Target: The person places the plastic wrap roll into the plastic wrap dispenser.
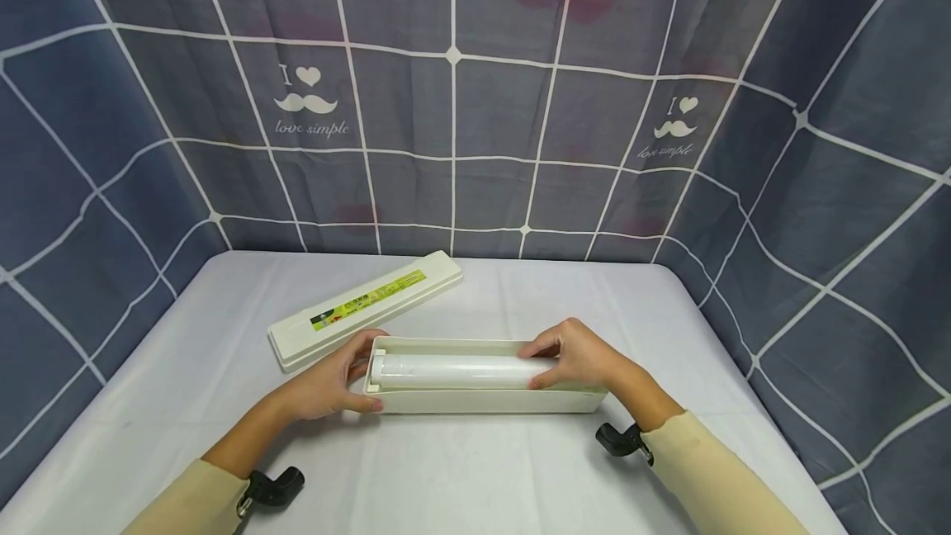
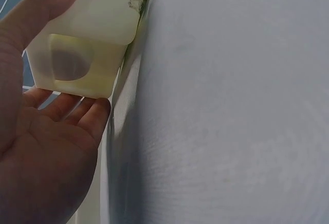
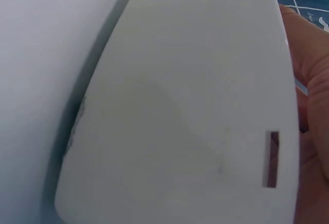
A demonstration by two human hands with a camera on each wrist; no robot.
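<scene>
A long off-white cling film box (image 1: pixel 483 401) lies lidless on the table, a white roll of cling film (image 1: pixel 453 371) inside it. My left hand (image 1: pixel 327 382) grips the box's left end, thumb on the front wall and fingers behind, as the left wrist view also shows around the box end (image 2: pixel 103 16). Over the right part of the box, my right hand (image 1: pixel 575 357) holds the roll near its right end between thumb and fingers. In the right wrist view, the box wall (image 3: pixel 180 90) hides part of the right hand (image 3: pixel 313 100).
Behind the box, to the left, its long lid (image 1: pixel 364 308) with a green-yellow label lies aslant on the white tablecloth (image 1: pixel 461 477). A blue-grey checked curtain (image 1: pixel 490 106) surrounds the table at the back and sides.
</scene>
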